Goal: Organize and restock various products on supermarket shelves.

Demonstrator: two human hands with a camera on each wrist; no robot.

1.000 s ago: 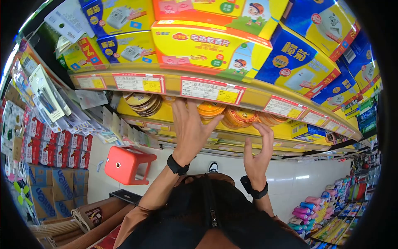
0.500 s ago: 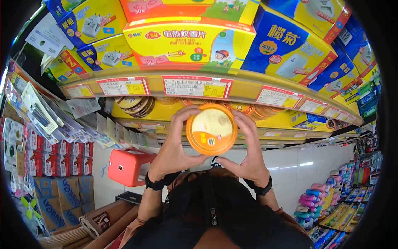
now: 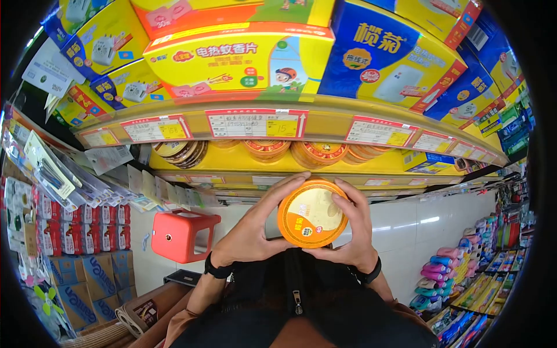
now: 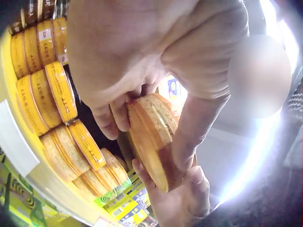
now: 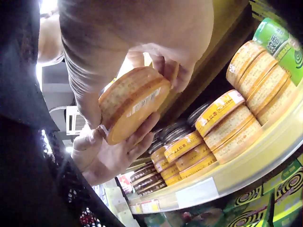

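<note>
Left hand (image 3: 252, 235) and right hand (image 3: 349, 240) both grip one round orange tin (image 3: 312, 213), held in the air in front of the chest, below the shelf (image 3: 325, 119) and clear of it; left fingers curl over the tin's top-left rim with the thumb underneath, right fingers wrap the right rim and the palm cups the lower edge, so both hands are closed round it, neither spread flat. Pale yellow face of the tin points at the head camera, small labels near its lower edge. Left wrist view: left hand (image 4: 142, 56) pinches the tin (image 4: 151, 137) by the edge, right hand (image 4: 182, 203) supports from below. Right wrist view: right hand (image 5: 137, 42) on top of the tin (image 5: 135, 101), left hand (image 5: 109, 151) under it, barcode sticker on the tin's side wall. Black wristband (image 3: 216, 271) on the left wrist. Stacked tins (image 3: 316, 152) of the same kind stand on edge on the shelf just behind, price tags (image 3: 255, 123) along its front lip. Above sit a yellow box (image 3: 232, 58) and a blue and yellow box (image 3: 389, 58). Red stool (image 3: 180, 232) on the floor to the left
</note>
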